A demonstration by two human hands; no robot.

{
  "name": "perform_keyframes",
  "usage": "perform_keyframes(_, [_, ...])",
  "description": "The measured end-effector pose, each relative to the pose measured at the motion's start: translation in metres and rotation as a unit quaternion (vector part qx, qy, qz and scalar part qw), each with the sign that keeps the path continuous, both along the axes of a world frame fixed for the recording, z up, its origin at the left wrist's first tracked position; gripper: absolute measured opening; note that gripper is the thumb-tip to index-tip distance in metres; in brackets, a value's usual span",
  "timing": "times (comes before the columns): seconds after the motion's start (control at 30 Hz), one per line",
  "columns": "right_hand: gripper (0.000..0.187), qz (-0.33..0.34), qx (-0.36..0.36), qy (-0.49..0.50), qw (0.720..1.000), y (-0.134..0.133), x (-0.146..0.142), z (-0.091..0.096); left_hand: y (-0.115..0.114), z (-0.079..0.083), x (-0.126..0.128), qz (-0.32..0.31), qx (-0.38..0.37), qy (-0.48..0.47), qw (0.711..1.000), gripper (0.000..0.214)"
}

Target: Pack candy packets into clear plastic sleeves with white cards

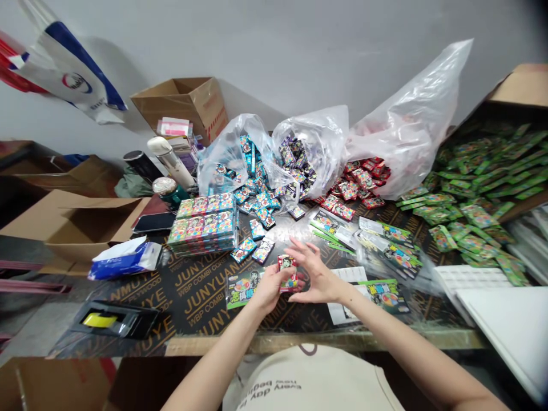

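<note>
My left hand (270, 287) is closed around a small red printed packet (287, 273), held a little above the table near its front edge. Beside it, my right hand (315, 274) has its fingers spread, close to the packet's right side; whether a fingertip touches it I cannot tell. Beneath the hands lies a flat green-and-black printed bag (240, 288). A blue packet (244, 249) and a dark packet (263, 250) rest just beyond my left hand. Farther back are loose piles of blue packets (259, 197), purple-black packets (299, 165) and red packets (363, 177), spilling from clear plastic bags.
Wrapped stacks of packets (203, 222) stand at left, near a tissue pack (124, 260) and a tape dispenser (115, 321). Green packets (479, 211) pour from a carton at right. Printed bags (389, 245) and white sheets (471, 279) lie right of my hands.
</note>
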State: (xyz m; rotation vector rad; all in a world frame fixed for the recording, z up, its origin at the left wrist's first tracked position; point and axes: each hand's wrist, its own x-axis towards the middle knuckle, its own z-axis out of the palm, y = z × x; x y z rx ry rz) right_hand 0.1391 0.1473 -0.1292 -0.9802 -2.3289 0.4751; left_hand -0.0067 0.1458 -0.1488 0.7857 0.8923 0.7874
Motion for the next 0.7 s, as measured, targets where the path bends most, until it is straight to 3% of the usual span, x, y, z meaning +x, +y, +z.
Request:
perform_keyframes(0.1, [0.081, -0.015, -0.025, 0.023, 0.999, 0.0, 0.01, -0.005, 0.002, 0.001, -0.013, -0.053, 0.007, 0.016, 0.998, 0.043])
perform_keyframes(0.17, [0.075, -0.037, -0.025, 0.018, 0.999, 0.001, 0.018, -0.01, 0.004, -0.003, -0.027, -0.056, 0.11, 0.121, 0.985, 0.049])
perform_keyframes(0.2, [0.074, -0.056, -0.021, 0.008, 0.998, 0.002, 0.023, -0.014, 0.005, -0.006, -0.035, -0.053, 0.181, 0.199, 0.962, 0.053])
perform_keyframes(0.27, [0.071, -0.095, -0.011, -0.03, 0.995, 0.003, 0.031, -0.021, 0.006, -0.015, -0.051, -0.067, 0.321, 0.362, 0.873, 0.069])
perform_keyframes(0.33, [0.07, -0.12, -0.008, -0.072, 0.99, 0.003, 0.035, -0.03, 0.007, -0.024, -0.064, -0.112, 0.411, 0.471, 0.772, 0.087])
perform_keyframes(0.4, [0.07, -0.12, -0.014, -0.1, 0.988, 0.002, 0.036, -0.039, 0.007, -0.031, -0.07, -0.143, 0.451, 0.517, 0.713, 0.096])
perform_keyframes(0.47, [0.073, -0.1, -0.031, -0.099, 0.99, 0.001, 0.033, -0.045, 0.006, -0.033, -0.071, -0.139, 0.464, 0.531, 0.695, 0.102])
perform_keyframes(0.63, [0.08, 0.001, -0.085, -0.026, 0.996, 0.004, 0.032, -0.047, 0.006, -0.027, -0.068, -0.145, 0.491, 0.5, 0.698, 0.107])
perform_keyframes(0.7, [0.085, -0.007, -0.091, 0.001, 0.996, 0.005, 0.035, -0.044, 0.007, -0.025, -0.068, -0.14, 0.498, 0.497, 0.696, 0.104])
